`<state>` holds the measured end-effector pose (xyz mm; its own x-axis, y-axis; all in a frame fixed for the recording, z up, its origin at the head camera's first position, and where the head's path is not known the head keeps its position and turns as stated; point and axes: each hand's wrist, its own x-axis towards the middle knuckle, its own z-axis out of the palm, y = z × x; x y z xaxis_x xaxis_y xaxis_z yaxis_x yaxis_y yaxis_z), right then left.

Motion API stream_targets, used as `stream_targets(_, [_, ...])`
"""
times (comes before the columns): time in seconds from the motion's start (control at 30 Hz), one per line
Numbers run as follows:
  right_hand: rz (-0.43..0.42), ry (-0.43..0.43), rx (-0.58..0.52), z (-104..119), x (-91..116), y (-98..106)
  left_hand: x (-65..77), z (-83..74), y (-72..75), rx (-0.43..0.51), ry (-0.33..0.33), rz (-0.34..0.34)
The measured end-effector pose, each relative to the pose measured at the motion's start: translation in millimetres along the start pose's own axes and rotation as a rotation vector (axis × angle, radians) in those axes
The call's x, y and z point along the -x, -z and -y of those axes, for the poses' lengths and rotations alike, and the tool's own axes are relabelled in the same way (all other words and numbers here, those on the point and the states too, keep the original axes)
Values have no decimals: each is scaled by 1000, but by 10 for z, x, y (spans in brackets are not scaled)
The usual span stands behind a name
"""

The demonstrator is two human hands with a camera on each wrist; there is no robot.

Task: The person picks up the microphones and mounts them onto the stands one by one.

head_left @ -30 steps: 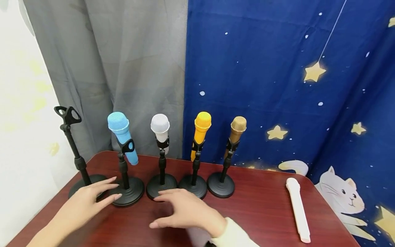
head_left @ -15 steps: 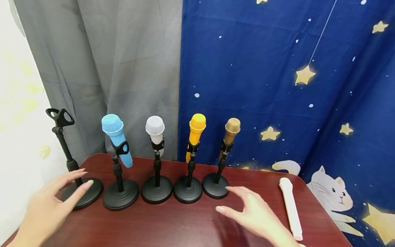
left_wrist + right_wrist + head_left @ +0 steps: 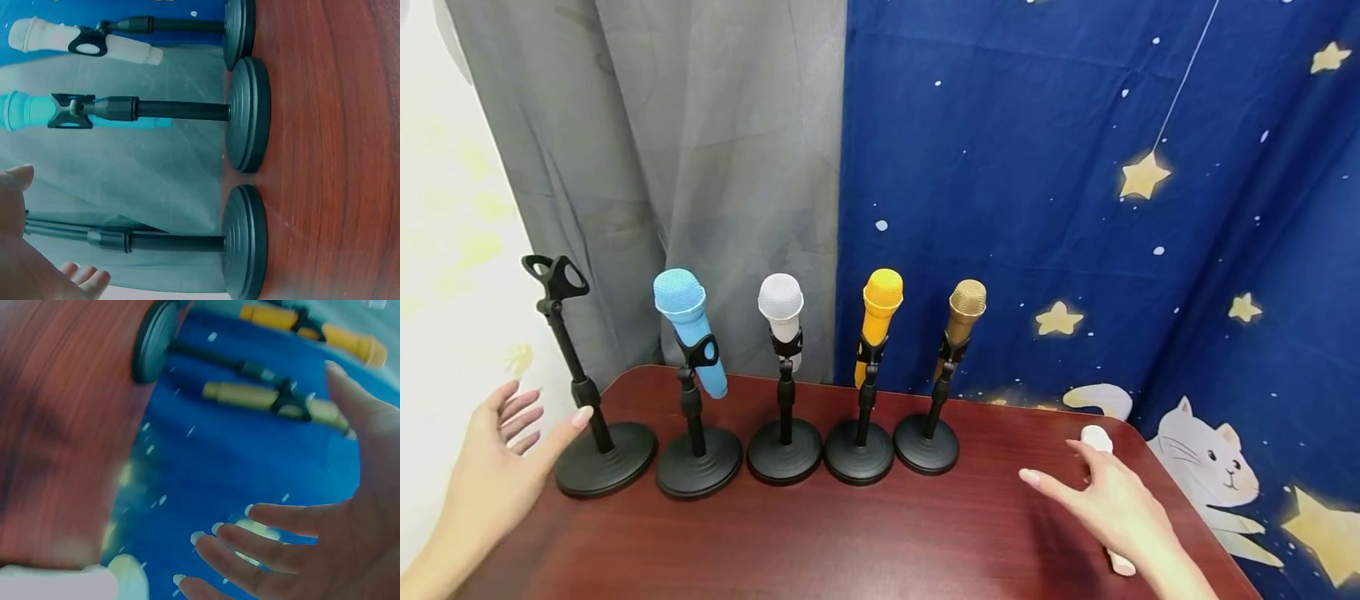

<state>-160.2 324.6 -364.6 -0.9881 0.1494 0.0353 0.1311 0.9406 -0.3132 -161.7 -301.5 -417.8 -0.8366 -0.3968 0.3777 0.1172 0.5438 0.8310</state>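
Note:
My left hand [image 3: 493, 475], fingers spread, hovers just left of a black microphone stand [image 3: 604, 458] whose clip is bare. In the left wrist view that stand's pole [image 3: 175, 242] runs close past the thumb and fingers. At the right, my right hand [image 3: 1116, 508] is over a pale microphone [image 3: 1097, 437] lying on the table, covering most of its middle. Its thumb and fingers are apart, holding nothing. The right wrist view shows the spread fingers [image 3: 262, 550] and, at the lower left, the pale microphone [image 3: 56, 584].
Along the back of the dark red table [image 3: 820, 533] stand several black stands holding a blue microphone [image 3: 688, 312], a white one [image 3: 782, 304], a yellow one [image 3: 878, 304] and a gold one [image 3: 964, 308]. Grey and starry blue curtains [image 3: 1000, 167] hang right behind.
My right hand has moved from the table's middle rightward to the lying microphone. The left hand has shifted left, from the blue microphone's stand to beside the bare one.

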Motion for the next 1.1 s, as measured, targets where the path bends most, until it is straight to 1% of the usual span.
stream_targets(0.07, [27, -41, 4, -116, -71, 12, -67, 63, 25, 32, 46, 58])
stream_targets(0.13, [51, -69, 4, -226, -135, 12, -128, 111, 48, 55, 76, 102])
stream_targets(0.2, [65, -89, 17, -330, -186, 0, -177, 145, 63, 75, 83, 132])
stream_targets(0.27, [70, -109, 37, -432, -231, -12, -211, 161, 64, 85, 72, 153])
stream_targets(0.4, [68, -169, 86, -630, -304, -51, -263, 173, 51, 101, 46, 171])
stream_targets(0.5, [76, -190, 100, -764, -358, -92, -303, 173, 39, 100, 29, 166])
stream_targets(0.7, [98, -170, 109, -969, -454, -183, -392, 177, 29, 101, -29, 167])
stream_targets(0.87, [132, -156, 94, -1069, -522, -241, -455, 175, -10, 95, -40, 172])
stream_targets(0.97, [164, -170, 76, -1102, -544, -265, -485, 172, -50, 81, -43, 183])
stream_targets(1.1, [179, -194, 50, -1111, -554, -299, -510, 161, -82, 63, -43, 193])
